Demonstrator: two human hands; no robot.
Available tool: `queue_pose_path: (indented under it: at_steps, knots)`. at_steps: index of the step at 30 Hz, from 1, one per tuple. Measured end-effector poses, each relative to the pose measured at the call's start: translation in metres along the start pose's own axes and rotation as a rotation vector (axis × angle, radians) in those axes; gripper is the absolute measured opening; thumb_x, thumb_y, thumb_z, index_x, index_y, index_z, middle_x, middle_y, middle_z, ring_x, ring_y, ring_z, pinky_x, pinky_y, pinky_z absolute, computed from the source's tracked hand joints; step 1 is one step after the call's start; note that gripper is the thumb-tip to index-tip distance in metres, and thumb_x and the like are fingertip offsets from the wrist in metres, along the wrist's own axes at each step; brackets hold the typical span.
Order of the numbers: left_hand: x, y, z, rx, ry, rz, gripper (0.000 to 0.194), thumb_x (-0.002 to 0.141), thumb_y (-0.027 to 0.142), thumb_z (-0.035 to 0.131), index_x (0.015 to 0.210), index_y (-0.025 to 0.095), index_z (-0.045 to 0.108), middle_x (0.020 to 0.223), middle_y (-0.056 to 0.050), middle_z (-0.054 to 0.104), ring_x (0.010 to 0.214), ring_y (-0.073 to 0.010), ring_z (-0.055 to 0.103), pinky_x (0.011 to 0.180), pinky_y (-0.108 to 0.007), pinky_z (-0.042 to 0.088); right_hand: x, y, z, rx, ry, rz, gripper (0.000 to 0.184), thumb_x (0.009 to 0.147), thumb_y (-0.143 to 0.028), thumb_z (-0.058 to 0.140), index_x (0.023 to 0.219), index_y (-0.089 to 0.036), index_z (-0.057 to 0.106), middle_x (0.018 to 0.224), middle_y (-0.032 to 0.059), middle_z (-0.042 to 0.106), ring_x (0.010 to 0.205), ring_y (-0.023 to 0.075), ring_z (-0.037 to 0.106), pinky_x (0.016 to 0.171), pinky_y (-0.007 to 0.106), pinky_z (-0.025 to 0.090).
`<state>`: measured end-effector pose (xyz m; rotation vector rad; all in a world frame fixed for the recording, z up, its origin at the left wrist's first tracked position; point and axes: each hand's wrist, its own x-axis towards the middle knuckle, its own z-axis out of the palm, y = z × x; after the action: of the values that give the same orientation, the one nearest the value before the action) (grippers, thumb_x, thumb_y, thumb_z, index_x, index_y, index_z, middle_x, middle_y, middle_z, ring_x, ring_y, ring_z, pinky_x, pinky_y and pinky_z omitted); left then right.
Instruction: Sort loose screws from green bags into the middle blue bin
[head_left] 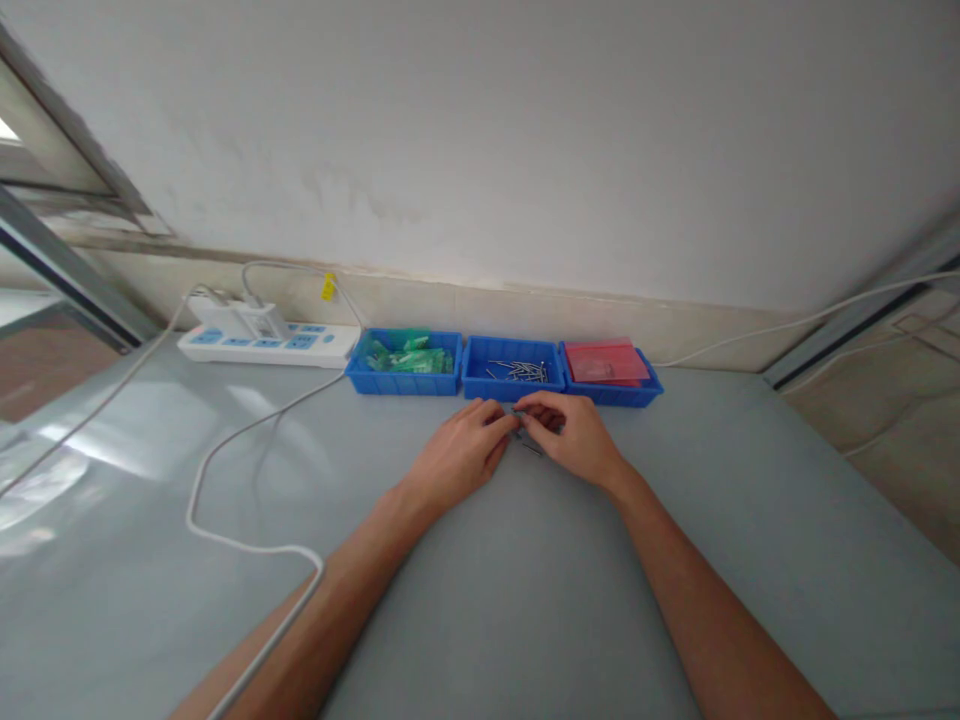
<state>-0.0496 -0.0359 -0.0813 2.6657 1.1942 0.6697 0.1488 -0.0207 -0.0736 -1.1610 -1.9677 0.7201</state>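
My left hand [474, 442] and my right hand [571, 432] meet just in front of the middle blue bin [480, 388], both with fingers pinched. A small dark piece shows between the fingertips, too small to name; the fingers hide most of it. On the table just below the fingertips lies a thin metal screw or nail [531, 449]. Several similar long metal fasteners [525, 371] lie loose inside the middle bin.
Left of the middle bin, a blue bin [405, 383] holds green plastic bags [420, 360]. The right blue bin [615, 394] holds red plastic bags [604, 361]. A power strip [322, 350] stands by the wall. A white cable [259, 548] crosses the table at left, passing over my left forearm.
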Motion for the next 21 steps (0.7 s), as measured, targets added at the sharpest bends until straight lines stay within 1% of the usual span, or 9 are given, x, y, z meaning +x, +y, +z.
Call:
queue_pose_path:
  at_steps: [3, 6, 9, 11, 14, 18, 21]
  knots:
    - [0.001, 0.001, 0.000, -0.008, -0.012, -0.022, 0.024, 0.100, 0.017, 0.046, 0.106, 0.016, 0.070, 0.101, -0.010, 0.066, 0.099, -0.0245, 0.063, 0.090, -0.038, 0.054, 0.001, 0.003, -0.002, 0.005, 0.025, 0.019, 0.019, 0.084, -0.020, 0.062, 0.096, -0.019, 0.077, 0.079, 0.0047, 0.076, 0.069, 0.0178, 0.069, 0.066, 0.030, 0.054]
    - [0.000, -0.001, -0.004, -0.052, -0.001, -0.041, 0.025, 0.099, 0.018, 0.049, 0.112, 0.015, 0.070, 0.103, -0.011, 0.067, 0.100, -0.0244, 0.064, 0.092, -0.038, 0.054, 0.001, 0.006, -0.006, 0.048, 0.085, 0.045, 0.018, 0.083, -0.022, 0.062, 0.094, -0.019, 0.076, 0.078, 0.0044, 0.075, 0.067, 0.0177, 0.069, 0.064, 0.030, 0.055]
    - [-0.002, -0.005, -0.008, -0.071, -0.026, -0.011, 0.023, 0.097, 0.018, 0.055, 0.113, 0.016, 0.071, 0.107, -0.010, 0.067, 0.101, -0.0237, 0.065, 0.094, -0.036, 0.053, 0.002, 0.008, -0.009, 0.104, 0.125, 0.070, 0.019, 0.083, -0.024, 0.061, 0.095, -0.019, 0.076, 0.077, 0.0047, 0.074, 0.064, 0.0176, 0.068, 0.063, 0.031, 0.055]
    - [-0.002, -0.007, -0.009, -0.067, -0.059, 0.008, 0.021, 0.097, 0.020, 0.057, 0.111, 0.018, 0.072, 0.106, -0.010, 0.067, 0.100, -0.0231, 0.064, 0.092, -0.035, 0.053, 0.002, 0.008, -0.009, 0.123, 0.124, 0.083, 0.020, 0.082, -0.025, 0.062, 0.095, -0.019, 0.076, 0.077, 0.0048, 0.073, 0.064, 0.0175, 0.067, 0.063, 0.032, 0.056]
    - [0.000, -0.010, -0.008, -0.056, -0.075, 0.008, 0.018, 0.100, 0.020, 0.054, 0.105, 0.017, 0.070, 0.101, -0.008, 0.065, 0.096, -0.0218, 0.063, 0.086, -0.033, 0.053, 0.002, 0.009, -0.008, 0.140, 0.110, 0.090, 0.020, 0.082, -0.026, 0.063, 0.095, -0.019, 0.076, 0.077, 0.0048, 0.073, 0.064, 0.0174, 0.067, 0.063, 0.032, 0.056]
    - [0.002, -0.008, -0.004, -0.002, -0.039, 0.003, 0.015, 0.100, 0.019, 0.051, 0.095, 0.015, 0.065, 0.100, -0.008, 0.062, 0.094, -0.0215, 0.060, 0.086, -0.034, 0.052, 0.001, 0.008, -0.006, 0.163, 0.092, 0.084, 0.021, 0.081, -0.025, 0.063, 0.097, -0.018, 0.076, 0.078, 0.0050, 0.073, 0.065, 0.0176, 0.067, 0.063, 0.032, 0.056]
    - [0.003, -0.005, -0.004, -0.047, 0.006, -0.039, 0.015, 0.102, 0.021, 0.048, 0.097, 0.015, 0.062, 0.100, -0.008, 0.063, 0.092, -0.0215, 0.062, 0.086, -0.035, 0.053, 0.001, 0.006, -0.007, 0.159, 0.089, 0.082, 0.020, 0.082, -0.025, 0.063, 0.096, -0.019, 0.076, 0.078, 0.0046, 0.073, 0.065, 0.0170, 0.067, 0.063, 0.031, 0.055]
